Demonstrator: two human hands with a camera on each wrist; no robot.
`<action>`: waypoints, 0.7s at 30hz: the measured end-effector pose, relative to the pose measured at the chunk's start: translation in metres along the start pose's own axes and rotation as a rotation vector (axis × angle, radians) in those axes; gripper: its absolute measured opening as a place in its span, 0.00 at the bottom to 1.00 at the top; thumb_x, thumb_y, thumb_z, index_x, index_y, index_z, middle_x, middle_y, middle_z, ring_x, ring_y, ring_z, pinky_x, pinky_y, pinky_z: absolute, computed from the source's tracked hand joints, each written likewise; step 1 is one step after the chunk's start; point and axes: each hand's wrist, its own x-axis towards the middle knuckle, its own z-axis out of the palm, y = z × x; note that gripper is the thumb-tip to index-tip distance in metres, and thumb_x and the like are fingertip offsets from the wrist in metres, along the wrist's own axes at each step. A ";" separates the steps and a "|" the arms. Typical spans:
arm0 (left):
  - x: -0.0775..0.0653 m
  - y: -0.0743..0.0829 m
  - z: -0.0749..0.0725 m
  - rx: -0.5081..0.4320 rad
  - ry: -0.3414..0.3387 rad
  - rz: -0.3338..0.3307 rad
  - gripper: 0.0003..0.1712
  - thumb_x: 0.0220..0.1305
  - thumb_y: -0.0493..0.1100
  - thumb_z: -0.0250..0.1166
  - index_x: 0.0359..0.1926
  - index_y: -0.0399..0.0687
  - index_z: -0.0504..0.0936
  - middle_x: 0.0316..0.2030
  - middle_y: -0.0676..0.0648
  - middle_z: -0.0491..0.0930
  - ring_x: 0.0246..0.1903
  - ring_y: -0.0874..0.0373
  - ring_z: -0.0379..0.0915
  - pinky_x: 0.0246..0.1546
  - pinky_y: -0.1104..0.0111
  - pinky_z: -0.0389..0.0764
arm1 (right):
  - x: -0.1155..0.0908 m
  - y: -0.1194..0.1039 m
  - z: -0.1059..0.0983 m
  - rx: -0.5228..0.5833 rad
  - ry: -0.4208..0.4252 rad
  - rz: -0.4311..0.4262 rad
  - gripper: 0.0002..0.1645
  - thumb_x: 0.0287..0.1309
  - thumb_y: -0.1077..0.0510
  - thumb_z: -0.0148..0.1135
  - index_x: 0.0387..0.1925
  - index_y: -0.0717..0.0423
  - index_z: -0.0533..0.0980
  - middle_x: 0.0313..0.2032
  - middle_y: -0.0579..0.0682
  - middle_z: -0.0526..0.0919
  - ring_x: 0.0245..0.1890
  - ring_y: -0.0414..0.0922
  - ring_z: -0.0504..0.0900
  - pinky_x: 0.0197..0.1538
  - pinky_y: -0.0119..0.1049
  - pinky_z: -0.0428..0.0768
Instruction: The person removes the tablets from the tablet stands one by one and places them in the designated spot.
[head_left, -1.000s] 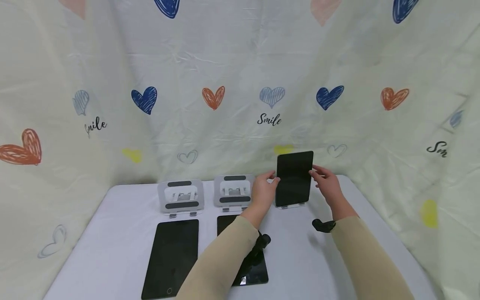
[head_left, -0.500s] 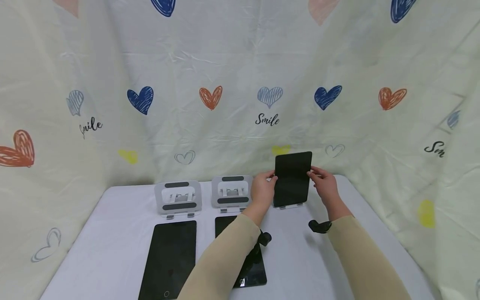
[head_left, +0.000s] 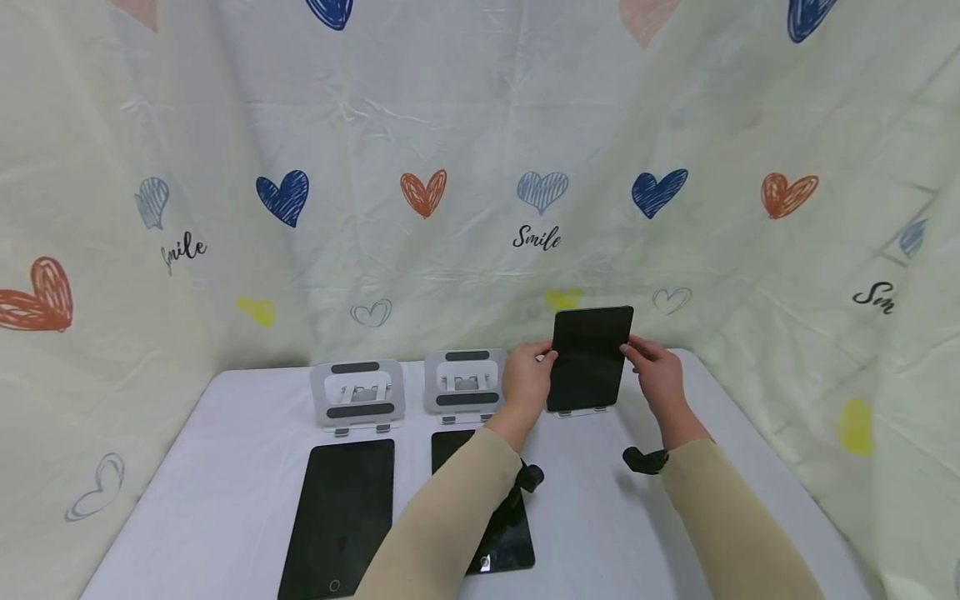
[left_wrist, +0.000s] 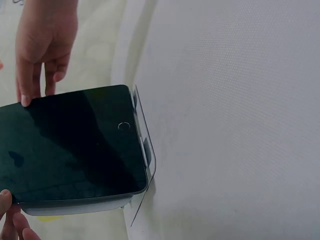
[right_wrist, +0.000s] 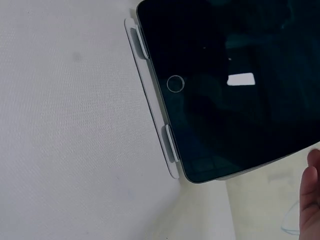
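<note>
A black tablet (head_left: 589,358) stands at the back right of the table, leaning on a stand mostly hidden behind it. In the right wrist view its lower edge, by the round home button, sits against two clips of the stand's lip (right_wrist: 151,100). My left hand (head_left: 527,382) pinches the tablet's left edge, thumb in front. On the opposite edge, my right hand (head_left: 660,377) holds it with the thumb at the front border and the other fingers bent toward the back.
Two grey stands (head_left: 357,412) (head_left: 467,400) with dark pads stand left of the hands. Before them lie two more black tablets (head_left: 341,508) (head_left: 510,537), one partly under the left sleeve. A heart-printed curtain (head_left: 480,275) hangs behind the white table (head_left: 600,517).
The tablet's top has tilted slightly to the right, and my right hand has shifted a little right with it. My left hand keeps its place at the left edge.
</note>
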 end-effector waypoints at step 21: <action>-0.014 0.012 -0.014 -0.035 -0.003 0.035 0.15 0.66 0.48 0.67 0.54 0.60 0.87 0.40 0.60 0.86 0.45 0.62 0.80 0.35 0.70 0.77 | -0.022 -0.012 -0.020 -0.024 -0.026 -0.058 0.34 0.66 0.38 0.60 0.63 0.57 0.76 0.43 0.47 0.79 0.33 0.43 0.76 0.34 0.32 0.73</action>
